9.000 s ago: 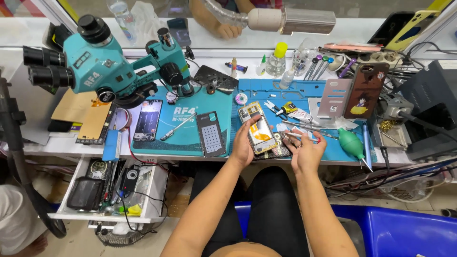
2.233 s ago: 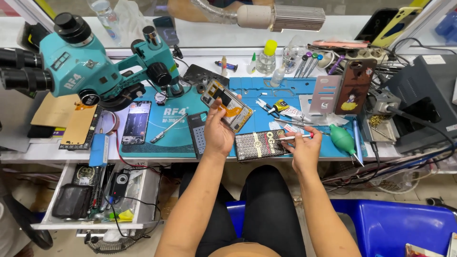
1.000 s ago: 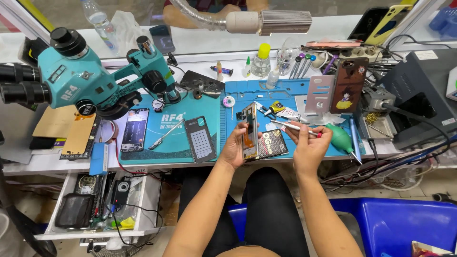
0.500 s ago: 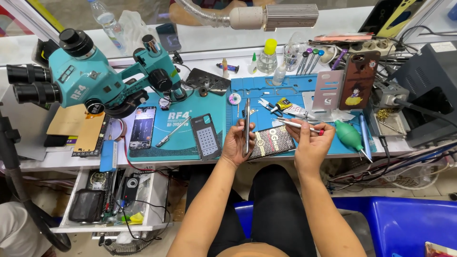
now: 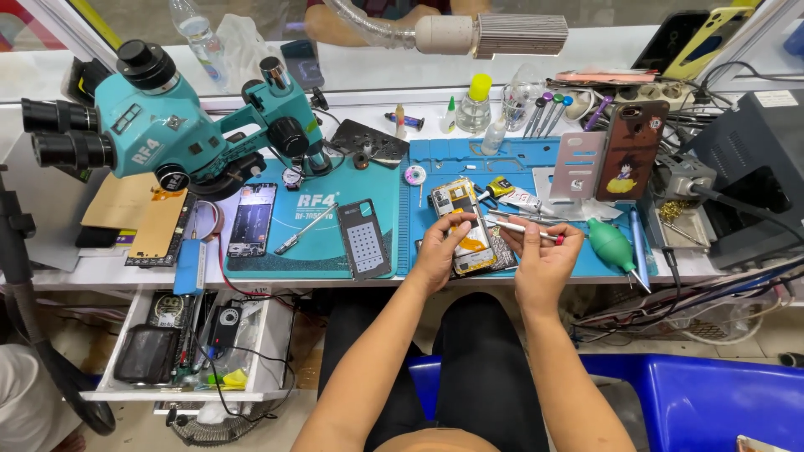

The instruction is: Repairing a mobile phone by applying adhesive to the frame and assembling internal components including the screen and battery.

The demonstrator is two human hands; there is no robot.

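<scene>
My left hand (image 5: pixel 440 251) has laid the opened phone (image 5: pixel 463 226) flat again near the surface's front edge, fingers closed around it. My right hand (image 5: pixel 544 259) pinches a screwdriver (image 5: pixel 523 228) above it.

White workbench (image 5: pixel 100 272); blue mats (image 5: pixel 318 251), teal microscope (image 5: pixel 159 134), green blower (image 5: pixel 611 244), bottles (image 5: pixel 476 105) on it.

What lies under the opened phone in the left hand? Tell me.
Under the opened phone a dark patterned panel lies on the blue work mat; only its right edge shows. The rest is covered by the phone and the left hand.
</scene>
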